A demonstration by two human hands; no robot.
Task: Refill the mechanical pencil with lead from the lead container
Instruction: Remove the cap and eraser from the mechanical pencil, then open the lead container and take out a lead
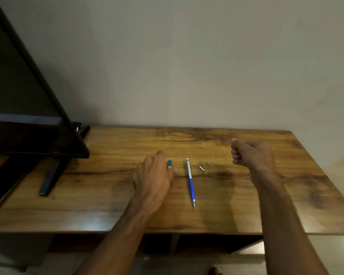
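A wooden table (246, 205) stands against a plain wall (187, 56), its near edge running across the lower part of the view and its right edge slanting away toward the far right corner. At the left a dark monitor (24, 96) on a black stand (49, 175) takes up the far left of the top, while the middle and right of the surface lie mostly bare, with open wood in front of and beyond the small items. The left hand (154, 175) reaches in palm down from the near edge, its fingers curved over a small teal lead container (169, 164); the thumb and fingers seem to close on it, though the hand hides most of the grip. The right hand (250, 152) hovers above the table toward the right, fingers curled loosely into a fist with nothing visible in it. The mechanical pencil (190, 182) lies flat between the two hands, just right of the container, its long axis running roughly toward and away from the person, metal tip pointing to the near edge and white end to the wall. Just right of it lie a small metal cap (202, 168) and a tinier piece (208, 163), apart from each other.
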